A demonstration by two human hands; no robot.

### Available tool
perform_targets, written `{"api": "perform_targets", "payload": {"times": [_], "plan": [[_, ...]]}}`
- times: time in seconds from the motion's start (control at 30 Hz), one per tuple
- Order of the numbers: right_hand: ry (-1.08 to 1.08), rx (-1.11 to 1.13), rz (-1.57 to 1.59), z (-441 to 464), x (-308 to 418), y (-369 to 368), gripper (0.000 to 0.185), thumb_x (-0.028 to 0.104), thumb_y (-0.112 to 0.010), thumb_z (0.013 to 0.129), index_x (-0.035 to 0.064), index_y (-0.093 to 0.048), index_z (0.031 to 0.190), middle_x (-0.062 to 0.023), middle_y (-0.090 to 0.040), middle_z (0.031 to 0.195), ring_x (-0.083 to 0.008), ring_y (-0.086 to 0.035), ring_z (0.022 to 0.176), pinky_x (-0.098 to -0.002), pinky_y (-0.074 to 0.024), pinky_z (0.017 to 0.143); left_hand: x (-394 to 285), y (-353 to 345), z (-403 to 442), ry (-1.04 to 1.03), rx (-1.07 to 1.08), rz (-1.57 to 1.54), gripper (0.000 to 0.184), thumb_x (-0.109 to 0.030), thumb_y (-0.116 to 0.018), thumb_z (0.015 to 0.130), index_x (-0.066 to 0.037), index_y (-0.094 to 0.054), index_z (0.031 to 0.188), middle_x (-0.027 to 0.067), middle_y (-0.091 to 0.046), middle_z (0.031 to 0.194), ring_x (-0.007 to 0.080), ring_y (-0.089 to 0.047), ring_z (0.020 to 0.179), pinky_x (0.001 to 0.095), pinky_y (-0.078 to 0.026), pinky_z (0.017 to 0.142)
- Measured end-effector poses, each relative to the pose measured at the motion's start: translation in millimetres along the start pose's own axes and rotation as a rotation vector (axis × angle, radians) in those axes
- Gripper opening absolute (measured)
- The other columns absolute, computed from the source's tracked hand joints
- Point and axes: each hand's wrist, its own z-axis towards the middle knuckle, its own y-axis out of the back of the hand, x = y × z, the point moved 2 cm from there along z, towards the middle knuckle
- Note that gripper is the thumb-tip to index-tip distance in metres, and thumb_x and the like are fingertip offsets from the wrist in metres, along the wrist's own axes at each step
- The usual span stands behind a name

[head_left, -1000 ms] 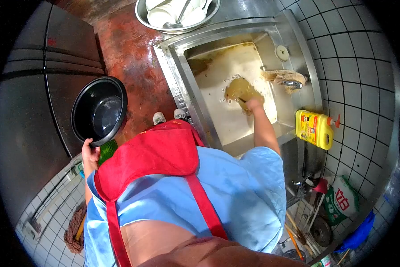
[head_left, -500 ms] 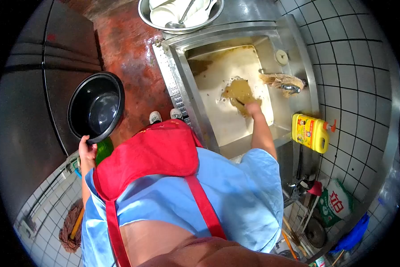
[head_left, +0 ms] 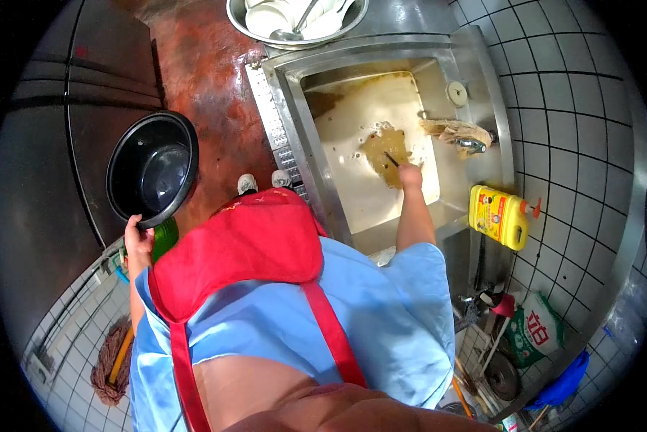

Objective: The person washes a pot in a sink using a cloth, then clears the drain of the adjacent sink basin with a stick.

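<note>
My left hand [head_left: 139,239] grips the near rim of a black plastic basin [head_left: 114,169], which is tilted and holds nothing that I can see. Down in the steel sink [head_left: 338,201], my right hand [head_left: 410,175] is closed on a thin dark stick [head_left: 392,159]. The stick's tip points into a shallow patch of brownish water [head_left: 382,144] with foam at its edge. A tan cloth [head_left: 446,130] hangs on the tap [head_left: 472,147] at the sink's wall side. A round pale plug-like disc [head_left: 456,93] sits on the sink ledge.
A steel bowl [head_left: 294,45] of white dishes and a ladle [head_left: 287,34] stands beyond the sink. On the right is a yellow detergent jug [head_left: 497,217] with a red pump. A dark cabinet [head_left: 111,65] lines the left, and a mop [head_left: 111,367] is at lower left.
The dark stick in my right hand shows more clearly, now lifted partly out of the brown water. The basin in my left hand has shifted slightly left and up.
</note>
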Motion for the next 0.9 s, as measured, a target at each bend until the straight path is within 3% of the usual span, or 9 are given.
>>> {"api": "perform_targets", "payload": {"times": [0.03,0.13,0.27,0.4,0.43,0.53,0.67,0.8,0.9], "plan": [[-0.184,-0.023,-0.085,1,-2,-2,0.031,0.026,-0.045,0.074,0.0059,-0.058,0.094,-0.0168,-0.056,0.096,-0.0308,-0.054,0.088,-0.0364,-0.0417,0.076,-1,3,4,0.015,0.004,0.009,0.008,-0.002,-0.055,0.065,-0.005,-0.052,0.071,0.0021,-0.055,0.071,0.0155,-0.055,0.065,0.0254,-0.049,0.061],[0.262,-0.001,-0.377,4,10,-24,0.030,0.025,-0.045,0.074,0.0068,-0.059,0.093,-0.0153,-0.057,0.092,-0.0309,-0.055,0.085,-0.0375,-0.0426,0.074,1,-15,-12,-0.002,-0.018,0.023,0.008,-0.002,-0.056,0.065,-0.006,-0.051,0.070,0.0016,-0.055,0.070,0.0147,-0.054,0.064,0.0243,-0.048,0.059],[-0.113,-0.068,-0.170,-3,-1,-4,0.029,0.026,-0.047,0.073,0.0047,-0.060,0.086,-0.0149,-0.058,0.091,-0.0305,-0.055,0.085,-0.0370,-0.0421,0.075,-2,2,3,0.004,-0.015,0.035,0.008,-0.002,-0.056,0.065,-0.006,-0.051,0.070,0.0019,-0.055,0.071,0.0146,-0.055,0.065,0.0240,-0.048,0.058],[0.222,0.063,-0.268,21,-9,-23,0.031,0.026,-0.045,0.073,0.0032,-0.059,0.088,-0.0170,-0.057,0.090,-0.0296,-0.054,0.085,-0.0351,-0.0421,0.075,-3,-14,-16,-0.002,-0.063,0.018,0.009,-0.002,-0.055,0.065,-0.006,-0.051,0.072,0.0025,-0.056,0.072,0.0154,-0.055,0.065,0.0239,-0.048,0.059],[0.037,-0.037,0.017,5,-9,-5,0.028,0.025,-0.046,0.072,0.0056,-0.059,0.089,-0.0161,-0.057,0.091,-0.0318,-0.055,0.083,-0.0352,-0.0430,0.073,-2,-20,-21,-0.004,-0.065,0.017,0.009,-0.002,-0.055,0.065,-0.005,-0.051,0.073,0.0027,-0.056,0.072,0.0156,-0.055,0.065,0.0238,-0.048,0.059],[0.248,-0.273,-0.167,0,-2,-25,0.027,0.025,-0.049,0.071,0.0051,-0.060,0.085,-0.0168,-0.057,0.089,-0.0315,-0.055,0.082,-0.0355,-0.0430,0.072,-3,-20,-14,0.010,-0.050,0.031,0.010,-0.003,-0.055,0.066,-0.004,-0.051,0.075,0.0040,-0.056,0.074,0.0166,-0.055,0.066,0.0246,-0.048,0.059],[-0.065,0.091,-0.131,-15,10,8,0.027,0.024,-0.048,0.073,0.0028,-0.059,0.087,-0.0170,-0.055,0.098,-0.0279,-0.053,0.091,-0.0342,-0.0407,0.079,-4,-6,-5,0.023,-0.027,0.045,0.010,-0.003,-0.054,0.066,-0.004,-0.051,0.075,0.0042,-0.055,0.073,0.0168,-0.055,0.067,0.0251,-0.049,0.060],[0.285,0.034,-0.233,16,-11,-34,0.021,0.016,-0.045,0.074,0.0036,-0.061,0.080,-0.0147,-0.058,0.093,-0.0262,-0.056,0.083,-0.0322,-0.0438,0.072,-5,-23,-18,0.001,-0.031,-0.002,0.008,-0.003,-0.055,0.066,-0.005,-0.051,0.074,0.0034,-0.055,0.072,0.0161,-0.055,0.066,0.0244,-0.048,0.058],[0.093,-0.020,-0.301,28,-41,-44,0.022,0.015,-0.046,0.073,0.0025,-0.060,0.084,-0.0139,-0.058,0.092,-0.0263,-0.056,0.081,-0.0326,-0.0441,0.072,-8,-13,-9,0.020,-0.020,0.060,0.008,-0.003,-0.054,0.067,-0.005,-0.050,0.073,0.0033,-0.055,0.073,0.0161,-0.054,0.065,0.0245,-0.048,0.058]]}}
